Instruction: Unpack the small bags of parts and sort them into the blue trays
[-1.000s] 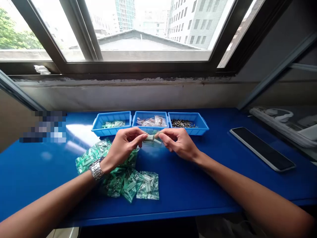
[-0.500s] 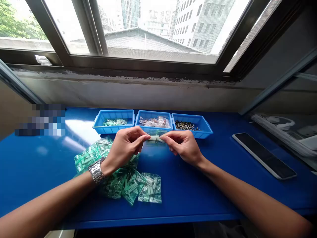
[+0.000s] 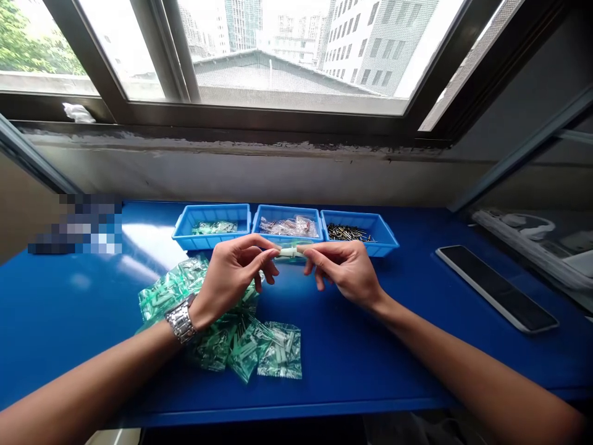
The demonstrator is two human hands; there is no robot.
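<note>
Between my two hands is a small clear green packet (image 3: 290,251) with white pieces inside, stretched level in front of the middle bin. My left hand (image 3: 241,262) pinches its left end between thumb and forefinger, and a metal watch is on that wrist. The right end is pinched by my right hand (image 3: 343,267), whose other fingers hang loosely below. Under and beside my left hand lies a pile of similar green packets (image 3: 208,346), partly hidden by the hand and forearm. One packet (image 3: 280,351) lies at the pile's right end.
Three blue bins stand in a row: the left bin (image 3: 185,232) holds green packets, the middle bin (image 3: 264,213) clear packets, the right bin (image 3: 384,238) dark and brass-coloured screws. A phone (image 3: 495,287) lies at right on the blue table (image 3: 370,371). A window is behind.
The packet has tilted and looks narrower, bunched between my fingertips. The lower fingers of both hands have spread out a little. The pile and bins have not moved.
</note>
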